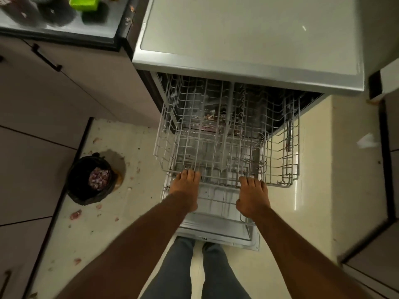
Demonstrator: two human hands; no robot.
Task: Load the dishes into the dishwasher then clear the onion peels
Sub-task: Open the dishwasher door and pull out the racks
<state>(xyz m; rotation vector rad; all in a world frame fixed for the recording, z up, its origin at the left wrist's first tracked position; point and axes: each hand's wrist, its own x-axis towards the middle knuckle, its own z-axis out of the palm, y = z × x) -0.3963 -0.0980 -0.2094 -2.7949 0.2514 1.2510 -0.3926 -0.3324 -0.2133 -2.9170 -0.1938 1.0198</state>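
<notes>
The dishwasher (248, 46) stands open with its door (218, 234) folded down toward me. A white wire upper rack (287, 152) is pulled out over the door and holds no dishes. My left hand (185, 188) grips the rack's front rail at the left. My right hand (253, 197) grips the same rail further right. Onion peels (75, 214) lie scattered on the cream floor to the left. More peels (98, 178) fill a small black-lined bin (77, 190).
A dark counter (64, 31) at the top left carries black scrubbers (54, 11) and a green container (84, 2). Cabinet doors with black handles (46, 58) run down the left. My legs stand just before the door. A white scrap (367, 140) lies at the right.
</notes>
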